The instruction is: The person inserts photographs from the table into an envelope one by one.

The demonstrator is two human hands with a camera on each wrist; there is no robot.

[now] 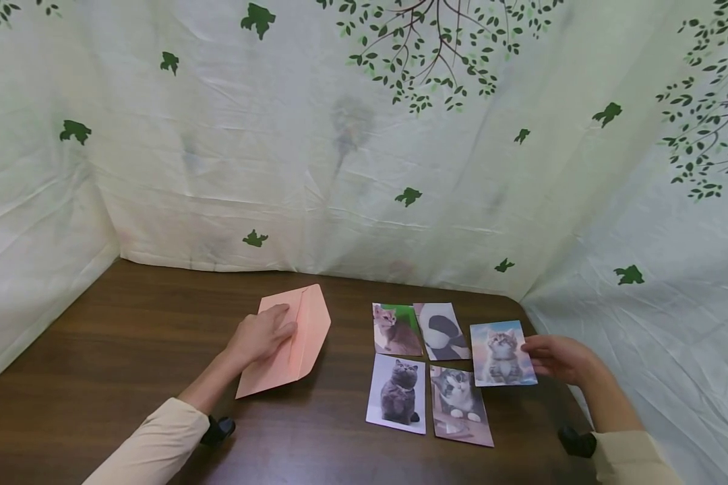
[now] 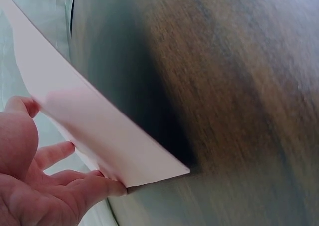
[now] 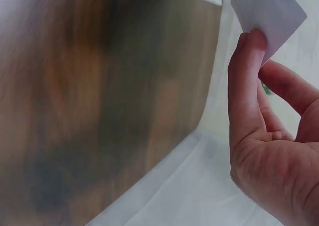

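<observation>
My left hand (image 1: 265,337) grips a pink envelope (image 1: 315,330) whose flap is opened out to the right. In the left wrist view the envelope (image 2: 94,116) is tilted, one edge raised above the tabletop, with fingertips (image 2: 112,186) along its near side. On the right, my right hand (image 1: 564,357) pinches the right edge of a photo card (image 1: 503,353) showing a fluffy kitten on a pastel background. The right wrist view has the plain back of this card (image 3: 269,17) between thumb and fingers, raised off the table. In the head view its left edge is close beside the other cards.
Several cat photo cards lie between the hands: one with a green background (image 1: 396,330), a grey-and-white one (image 1: 443,330), a dark grey cat (image 1: 397,394) and a grey-and-white kitten (image 1: 461,404). A leaf-patterned cloth (image 1: 315,168) hangs around the brown wooden table (image 1: 127,350).
</observation>
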